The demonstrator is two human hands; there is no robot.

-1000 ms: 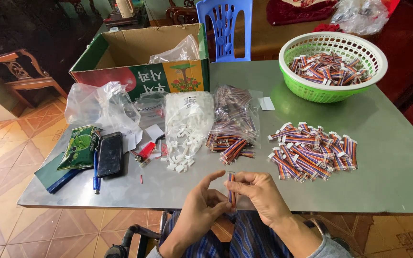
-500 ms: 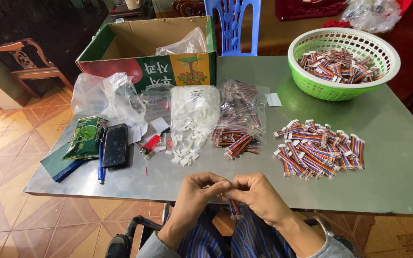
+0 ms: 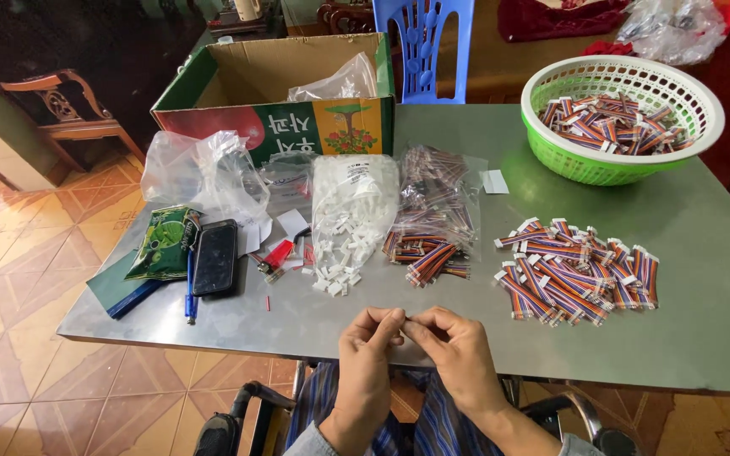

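Head view: left hand (image 3: pixel 367 350) and right hand (image 3: pixel 458 350) fingertips meet; cable pile (image 3: pixel 576 270) near.

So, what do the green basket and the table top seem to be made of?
The green basket looks like moulded plastic: glossy, with a regular lattice wall. The table top looks like bare sheet metal, probably steel: grey, smooth, with soft reflections and a thin folded edge.

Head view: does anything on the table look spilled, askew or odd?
White connector pieces have spilled from their clear bag onto the grey table. The blue pen pokes past the table's front edge. Nothing else stands out.
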